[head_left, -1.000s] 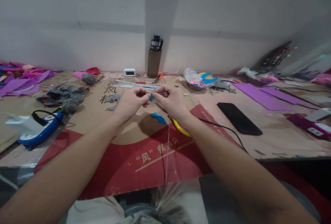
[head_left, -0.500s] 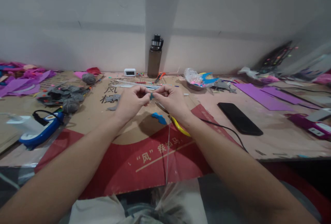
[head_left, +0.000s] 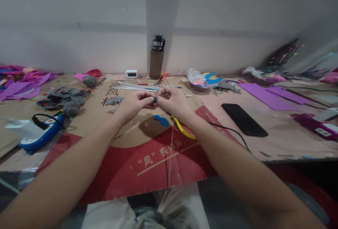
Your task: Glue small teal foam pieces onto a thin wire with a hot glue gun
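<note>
Between my two hands, over the cardboard sheet (head_left: 126, 123), is a small dark teal piece (head_left: 155, 99); its kind I cannot make out. My left hand (head_left: 136, 104) pinches it between thumb and fingers from one side. From the other side my right hand (head_left: 173, 100) pinches it, fingertips close to the left ones. A blue cut-out shape (head_left: 161, 120) lies on the cardboard just below the hands. The yellow handle (head_left: 185, 130) of a tool shows partly under my right wrist. A thin pale strand (head_left: 171, 151) hangs down toward the cardboard's front edge.
At the back stand a dark bottle (head_left: 156, 58) and a small white clock (head_left: 131, 74). Grey yarn balls (head_left: 71, 109) and a blue power strip (head_left: 42, 139) are on the left. A metal bowl (head_left: 199, 87), a black phone (head_left: 244, 119) and purple sheets (head_left: 269, 97) lie to the right.
Both hands keep their pinch and have shifted only slightly. My right fingers are raised and curled a little more around the teal piece. The view has moved a little.
</note>
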The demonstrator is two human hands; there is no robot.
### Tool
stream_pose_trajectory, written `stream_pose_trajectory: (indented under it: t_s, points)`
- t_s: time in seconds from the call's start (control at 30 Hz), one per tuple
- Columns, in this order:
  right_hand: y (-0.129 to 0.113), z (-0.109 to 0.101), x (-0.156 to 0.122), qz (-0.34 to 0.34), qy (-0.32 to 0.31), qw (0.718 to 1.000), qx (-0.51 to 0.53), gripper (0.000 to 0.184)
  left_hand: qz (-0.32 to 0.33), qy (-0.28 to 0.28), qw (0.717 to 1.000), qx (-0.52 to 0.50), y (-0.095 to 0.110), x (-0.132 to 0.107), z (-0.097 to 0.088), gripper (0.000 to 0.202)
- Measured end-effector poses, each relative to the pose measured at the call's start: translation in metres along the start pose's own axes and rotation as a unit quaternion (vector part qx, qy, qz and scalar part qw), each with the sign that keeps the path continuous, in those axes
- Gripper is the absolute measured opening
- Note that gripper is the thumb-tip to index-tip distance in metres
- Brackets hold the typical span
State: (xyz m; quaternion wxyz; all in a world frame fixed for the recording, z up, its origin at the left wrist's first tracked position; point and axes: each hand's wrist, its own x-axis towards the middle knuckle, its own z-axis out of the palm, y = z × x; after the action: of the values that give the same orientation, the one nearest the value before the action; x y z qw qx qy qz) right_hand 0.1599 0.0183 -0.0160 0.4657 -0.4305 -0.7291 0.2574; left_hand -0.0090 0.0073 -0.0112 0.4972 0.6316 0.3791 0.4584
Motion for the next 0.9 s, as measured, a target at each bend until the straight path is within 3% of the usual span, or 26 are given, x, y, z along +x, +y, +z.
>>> stream_pose_trajectory:
  t_s: [0.13,0.27,0.5,0.67,0.8,0.9]
  points:
    - [0.003,-0.004,0.001,0.006,-0.004,1.0,-0.009,0.012,-0.035,-0.028,0.997,-0.06,-0.001,0.0,-0.002,0.025]
    - [0.002,-0.004,0.0,0.016,-0.017,1.0,-0.016,0.013,-0.061,-0.027,0.997,-0.039,-0.002,-0.001,-0.002,0.028]
    - [-0.002,-0.001,-0.002,-0.025,-0.012,0.999,-0.021,0.01,-0.08,-0.009,0.996,0.029,0.001,-0.001,-0.002,0.023]
    - [-0.001,0.002,-0.004,-0.064,0.01,0.996,-0.068,0.011,-0.017,0.051,0.992,0.115,0.003,-0.001,-0.001,0.017]
    - [-0.002,0.009,-0.01,-0.061,0.006,0.998,0.002,0.025,0.014,0.105,0.99,0.093,0.003,0.0,-0.001,0.015]
    - [-0.006,0.013,-0.016,-0.058,-0.011,0.998,0.015,0.022,0.038,0.161,0.983,0.08,0.003,0.002,-0.003,0.013]
